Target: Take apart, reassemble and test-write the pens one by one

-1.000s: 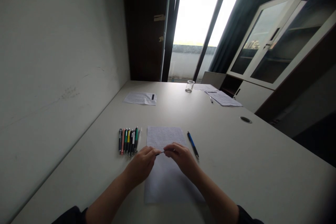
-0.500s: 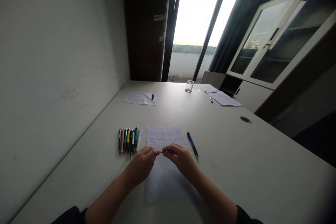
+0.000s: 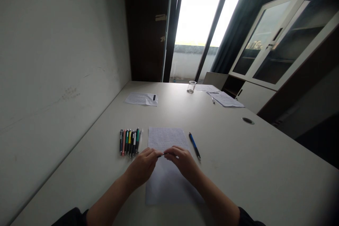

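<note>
My left hand (image 3: pixel 143 166) and my right hand (image 3: pixel 182 160) meet over a written sheet of paper (image 3: pixel 166 137) on the white table (image 3: pixel 238 162). Their fingertips pinch together on a small thin dark object (image 3: pixel 163 154), likely a pen, mostly hidden by the fingers. A row of several coloured pens (image 3: pixel 130 142) lies just left of the sheet. A blue pen (image 3: pixel 194 146) lies to the right of the sheet, close to my right hand.
Further back lie a sheet with a black item (image 3: pixel 142 99), a small glass jar (image 3: pixel 191 87), and papers with a pen (image 3: pixel 224 99). A cable hole (image 3: pixel 248 120) is at the right. A wall runs along the left; a glass-door cabinet (image 3: pixel 280 42) stands at right.
The two hands have drawn slightly closer together, so less of the thin object shows between the fingertips. Nothing else has moved.
</note>
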A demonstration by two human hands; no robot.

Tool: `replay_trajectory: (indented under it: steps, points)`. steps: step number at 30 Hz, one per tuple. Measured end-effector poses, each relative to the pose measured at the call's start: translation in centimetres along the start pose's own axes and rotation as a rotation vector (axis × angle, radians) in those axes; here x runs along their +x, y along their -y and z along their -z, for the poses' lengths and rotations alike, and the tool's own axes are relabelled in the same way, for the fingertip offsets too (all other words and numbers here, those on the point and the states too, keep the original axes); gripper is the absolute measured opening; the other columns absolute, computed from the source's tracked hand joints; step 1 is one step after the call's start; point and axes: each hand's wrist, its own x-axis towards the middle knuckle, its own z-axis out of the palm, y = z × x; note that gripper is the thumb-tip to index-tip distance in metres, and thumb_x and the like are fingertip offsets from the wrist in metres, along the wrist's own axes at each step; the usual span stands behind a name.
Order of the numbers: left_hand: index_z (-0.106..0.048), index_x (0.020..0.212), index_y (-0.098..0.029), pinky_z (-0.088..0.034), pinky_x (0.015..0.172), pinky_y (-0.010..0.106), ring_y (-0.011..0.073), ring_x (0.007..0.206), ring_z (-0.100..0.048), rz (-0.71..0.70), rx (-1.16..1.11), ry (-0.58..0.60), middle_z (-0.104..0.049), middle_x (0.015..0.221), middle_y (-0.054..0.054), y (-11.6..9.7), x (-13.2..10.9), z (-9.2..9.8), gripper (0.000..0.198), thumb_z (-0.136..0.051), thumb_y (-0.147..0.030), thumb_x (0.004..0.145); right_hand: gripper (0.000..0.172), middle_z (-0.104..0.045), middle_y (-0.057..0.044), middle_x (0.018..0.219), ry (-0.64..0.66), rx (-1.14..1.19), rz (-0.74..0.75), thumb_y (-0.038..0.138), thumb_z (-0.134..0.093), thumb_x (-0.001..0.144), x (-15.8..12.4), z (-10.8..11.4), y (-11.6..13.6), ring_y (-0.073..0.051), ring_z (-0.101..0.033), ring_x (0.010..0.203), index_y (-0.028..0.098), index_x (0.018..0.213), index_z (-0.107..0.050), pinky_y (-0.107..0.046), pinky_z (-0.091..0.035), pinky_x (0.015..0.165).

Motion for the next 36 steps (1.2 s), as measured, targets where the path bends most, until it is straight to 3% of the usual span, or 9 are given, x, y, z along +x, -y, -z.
replay_trajectory:
  steps: [7, 17, 29, 32, 36]
  points:
    - [-0.051, 0.108, -0.021, -0.053, 0.069, 0.028, 0.0167, 0.080, -0.064, 0.126, -0.085, -0.026, -0.066, 0.096, 0.005, 0.12, -0.59, -0.23, 0.015, -0.050, -0.014, 0.094, 0.012, -0.072, -0.004, 0.085, 0.013, 0.002, 0.021, 0.030, -0.065, 0.092, -0.06, 0.16, 0.15, -0.017, -0.066, 0.076, 0.022, 0.092, -0.073, -0.028, -0.050, 0.071]
    - [-0.053, 0.096, -0.020, -0.049, 0.077, 0.032, 0.0185, 0.086, -0.060, 0.068, -0.110, 0.000, -0.064, 0.096, 0.006, 0.11, -0.44, -0.53, 0.013, -0.047, -0.009, 0.092, 0.010, -0.072, -0.002, 0.086, 0.078, -0.017, 0.045, 0.028, -0.065, 0.092, 0.00, 0.19, 0.16, -0.017, -0.067, 0.079, 0.024, 0.093, -0.074, -0.027, -0.050, 0.075]
    - [-0.050, 0.092, -0.020, -0.049, 0.075, 0.030, 0.0176, 0.086, -0.056, 0.059, -0.163, -0.013, -0.058, 0.100, 0.007, -0.27, -0.23, -0.52, 0.015, -0.047, -0.006, 0.090, 0.015, -0.072, -0.003, 0.082, 0.094, -0.090, 0.043, 0.031, -0.063, 0.093, -0.15, -0.31, 0.01, -0.016, -0.067, 0.074, 0.023, 0.089, -0.074, -0.026, -0.048, 0.071]
    - [-0.050, 0.092, -0.020, -0.048, 0.076, 0.030, 0.0175, 0.086, -0.056, 0.057, -0.150, -0.001, -0.057, 0.099, 0.006, -0.22, -0.27, -0.60, 0.016, -0.046, -0.005, 0.090, 0.019, -0.071, -0.003, 0.079, 0.121, -0.122, 0.047, 0.032, -0.060, 0.095, -0.10, -0.44, 0.00, -0.016, -0.065, 0.071, 0.021, 0.087, -0.073, -0.025, -0.047, 0.068]
    - [-0.051, 0.093, -0.019, -0.049, 0.079, 0.030, 0.0183, 0.089, -0.056, 0.040, -0.141, 0.031, -0.057, 0.099, 0.007, -0.30, -0.29, -0.69, 0.016, -0.046, -0.005, 0.091, 0.036, -0.066, -0.002, 0.067, 0.176, -0.192, 0.048, 0.033, -0.054, 0.098, -0.16, -0.63, -0.35, -0.014, -0.061, 0.061, 0.019, 0.068, -0.069, -0.025, -0.044, 0.062]
